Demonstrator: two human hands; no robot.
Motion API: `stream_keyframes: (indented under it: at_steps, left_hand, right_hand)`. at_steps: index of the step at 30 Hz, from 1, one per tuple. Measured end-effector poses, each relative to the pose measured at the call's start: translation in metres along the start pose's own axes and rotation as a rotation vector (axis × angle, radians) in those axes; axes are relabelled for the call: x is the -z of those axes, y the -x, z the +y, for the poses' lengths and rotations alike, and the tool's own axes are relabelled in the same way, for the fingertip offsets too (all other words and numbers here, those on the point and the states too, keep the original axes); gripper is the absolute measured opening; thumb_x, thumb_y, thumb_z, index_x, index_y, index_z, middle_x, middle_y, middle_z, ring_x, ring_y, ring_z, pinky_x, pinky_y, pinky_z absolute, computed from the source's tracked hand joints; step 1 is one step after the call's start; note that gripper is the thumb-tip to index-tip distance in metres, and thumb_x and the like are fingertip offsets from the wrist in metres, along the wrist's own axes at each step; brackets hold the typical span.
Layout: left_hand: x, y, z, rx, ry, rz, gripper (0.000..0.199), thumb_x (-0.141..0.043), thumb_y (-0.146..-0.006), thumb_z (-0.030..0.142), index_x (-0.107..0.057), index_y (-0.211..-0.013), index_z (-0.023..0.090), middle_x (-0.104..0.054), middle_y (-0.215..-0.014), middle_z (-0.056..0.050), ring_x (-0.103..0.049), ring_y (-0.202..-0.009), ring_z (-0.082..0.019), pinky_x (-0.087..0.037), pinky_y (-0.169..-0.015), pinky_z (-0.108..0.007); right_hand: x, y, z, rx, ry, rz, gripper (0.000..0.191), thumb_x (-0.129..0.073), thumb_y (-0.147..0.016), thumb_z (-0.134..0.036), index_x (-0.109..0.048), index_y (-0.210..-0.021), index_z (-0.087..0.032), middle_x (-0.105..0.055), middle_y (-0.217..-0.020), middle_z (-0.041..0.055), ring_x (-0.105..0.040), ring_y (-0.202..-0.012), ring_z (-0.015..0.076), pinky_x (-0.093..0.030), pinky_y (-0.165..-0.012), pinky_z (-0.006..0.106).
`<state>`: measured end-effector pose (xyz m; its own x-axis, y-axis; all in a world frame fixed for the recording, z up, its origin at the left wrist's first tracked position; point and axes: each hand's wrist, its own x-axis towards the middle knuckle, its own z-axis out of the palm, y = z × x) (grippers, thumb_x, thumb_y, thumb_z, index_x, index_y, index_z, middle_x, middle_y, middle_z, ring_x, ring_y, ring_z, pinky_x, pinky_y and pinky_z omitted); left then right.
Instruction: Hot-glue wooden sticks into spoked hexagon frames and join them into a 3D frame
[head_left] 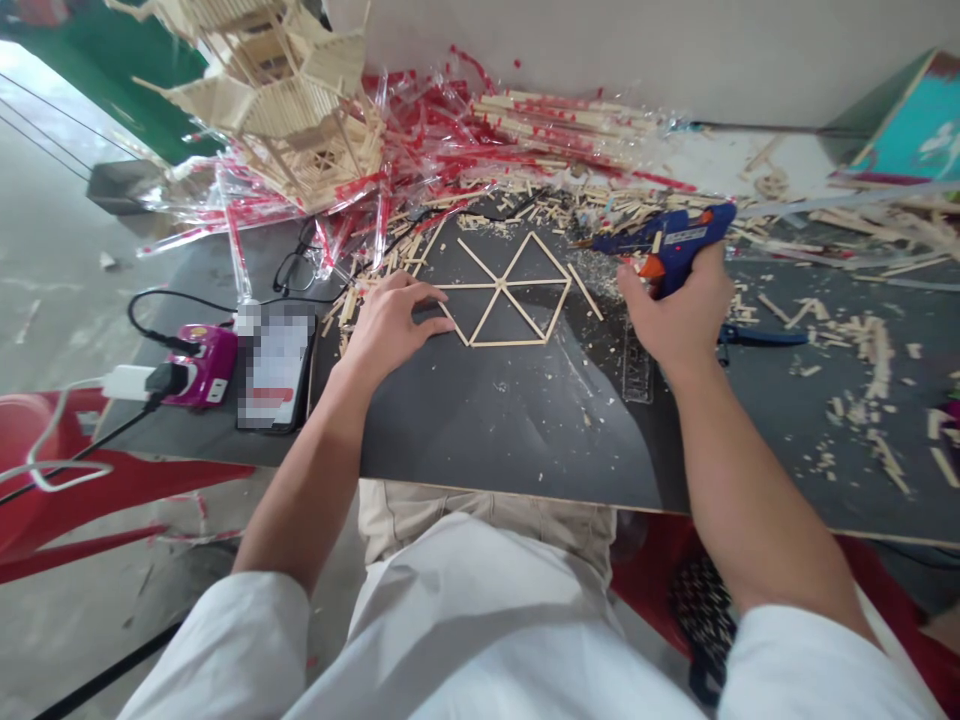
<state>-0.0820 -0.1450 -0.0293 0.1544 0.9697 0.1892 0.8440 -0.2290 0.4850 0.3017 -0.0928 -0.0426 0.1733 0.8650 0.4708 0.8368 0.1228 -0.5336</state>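
Note:
On the dark tabletop lies a flat frame of thin wooden sticks (521, 283), with spokes meeting at a centre and several outer sides joined in a partial hexagon. My left hand (394, 322) rests at the frame's left corner, thumb and index finger closed around the lower-left stick (459, 328). A blue glue gun (686, 238) with an orange trigger is gripped in my right hand (679, 308), its nozzle pointing left, above the table and right of the frame's upper corner. One loose stick (585, 292) lies just right of the frame.
A tiered stick model (292, 110) stands at the back left, beside red-and-clear plastic wrappers (435, 130). A phone (276, 370) and a purple power adapter (202, 367) with cables sit left. Blue-handled pliers (765, 337) and stick scraps (874, 355) lie right.

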Motion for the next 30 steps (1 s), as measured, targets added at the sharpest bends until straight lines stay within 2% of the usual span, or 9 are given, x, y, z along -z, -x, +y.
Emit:
stream_keyframes:
  at_steps: [5, 9, 12, 16, 22, 30]
  left_hand:
    - [0.0007, 0.0010, 0.0106, -0.030, 0.012, -0.026, 0.039, -0.096, -0.093, 0.040, -0.086, -0.129, 0.026, -0.077, -0.144, -0.011, -0.070, -0.138, -0.035, -0.053, -0.126, -0.053]
    - [-0.0006, 0.0004, 0.0086, -0.035, -0.011, -0.053, 0.059, -0.098, -0.092, 0.044, -0.079, -0.144, 0.025, -0.075, -0.156, -0.013, -0.064, -0.150, -0.038, -0.047, -0.134, -0.056]
    - [-0.0015, 0.0001, 0.0057, -0.027, -0.031, -0.056, 0.067, -0.098, -0.092, 0.048, -0.075, -0.149, 0.022, -0.074, -0.158, -0.015, -0.063, -0.152, -0.039, -0.046, -0.134, -0.055]
    - [-0.0023, 0.0004, 0.0051, -0.013, -0.047, -0.051, 0.064, -0.095, -0.095, 0.049, -0.075, -0.148, 0.021, -0.075, -0.155, -0.016, -0.065, -0.149, -0.038, -0.048, -0.132, -0.054]
    - [-0.0058, 0.0021, 0.0054, -0.030, -0.094, -0.058, 0.063, -0.091, -0.098, 0.048, -0.073, -0.152, 0.022, -0.073, -0.155, -0.017, -0.063, -0.151, -0.040, -0.046, -0.134, -0.058]
    - [-0.0083, 0.0035, 0.0055, -0.043, -0.109, -0.057, 0.063, -0.088, -0.101, 0.050, -0.070, -0.154, 0.020, -0.071, -0.155, -0.019, -0.062, -0.152, -0.041, -0.045, -0.134, -0.058]
  right_hand:
    - [0.0020, 0.0006, -0.0052, -0.021, 0.040, -0.005, 0.052, -0.075, -0.092, -0.064, -0.064, -0.129, -0.030, -0.081, -0.099, 0.0121, -0.080, -0.097, 0.0414, -0.067, -0.091, 0.060]
    - [0.0001, 0.0004, -0.0026, -0.021, 0.039, -0.004, 0.052, -0.075, -0.092, -0.066, -0.063, -0.128, -0.031, -0.080, -0.097, 0.0103, -0.079, -0.090, 0.0393, -0.066, -0.090, 0.059]
    - [-0.0007, 0.0002, -0.0005, -0.027, 0.030, -0.019, 0.053, -0.077, -0.090, -0.064, -0.063, -0.129, -0.030, -0.080, -0.100, 0.0121, -0.080, -0.096, 0.0411, -0.066, -0.092, 0.059]
    - [-0.0005, 0.0003, -0.0003, -0.041, 0.011, -0.045, 0.058, -0.077, -0.091, -0.063, -0.061, -0.135, -0.028, -0.078, -0.102, 0.0142, -0.080, -0.107, 0.0440, -0.064, -0.095, 0.060]
    - [-0.0021, 0.0003, 0.0011, -0.037, 0.017, -0.015, 0.056, -0.077, -0.090, -0.066, -0.062, -0.131, -0.031, -0.079, -0.097, 0.0107, -0.079, -0.094, 0.0411, -0.065, -0.092, 0.060]
    - [-0.0022, 0.0007, 0.0023, -0.035, 0.005, -0.031, 0.057, -0.075, -0.090, -0.068, -0.062, -0.131, -0.032, -0.080, -0.101, 0.0120, -0.079, -0.096, 0.0410, -0.064, -0.092, 0.060]
